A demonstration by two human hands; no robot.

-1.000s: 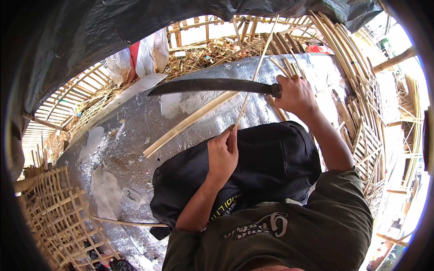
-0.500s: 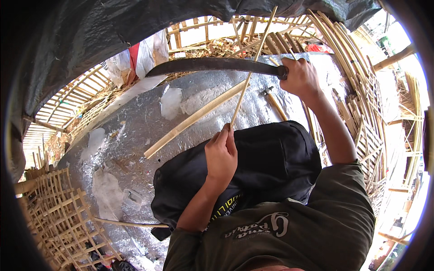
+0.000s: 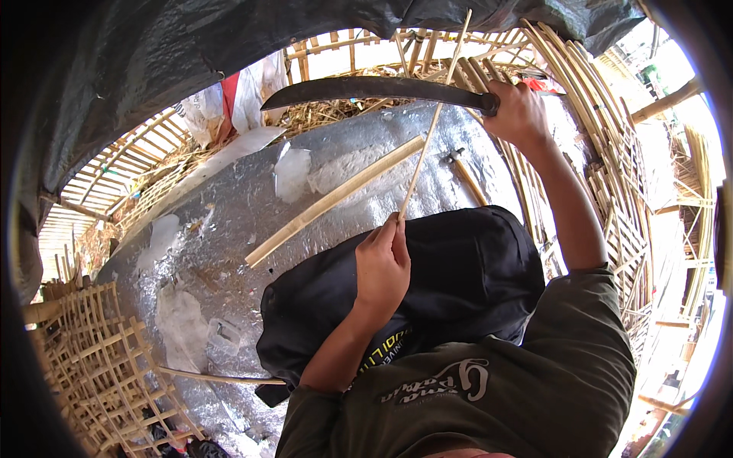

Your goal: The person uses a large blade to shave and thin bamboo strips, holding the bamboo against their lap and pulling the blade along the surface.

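Note:
A thin bamboo strip (image 3: 422, 164) is pinched at its lower end by my left hand (image 3: 384, 263), above the black cloth over my lap (image 3: 466, 263). The strip slants up and away to the right. My right hand (image 3: 521, 114) is closed round the handle of a long curved machete (image 3: 374, 88), its dark blade pointing left. Blade and strip cross near the blade's handle end; whether they touch I cannot tell. A wider split bamboo piece (image 3: 336, 200) lies on the silvery sheet beyond the cloth.
A hammer (image 3: 466, 177) lies on the silvery sheet (image 3: 229, 195), right of the bamboo piece. Woven bamboo lattice (image 3: 99, 359) stands at the lower left. Long bamboo strips (image 3: 603, 114) are stacked along the right. Plastic sacks (image 3: 229, 107) sit at the far left, and a dark tarp (image 3: 145, 69) hangs overhead.
The machete in my right hand has moved farther away and to the right along the strip. My left hand has shifted slightly right, still pinching the strip.

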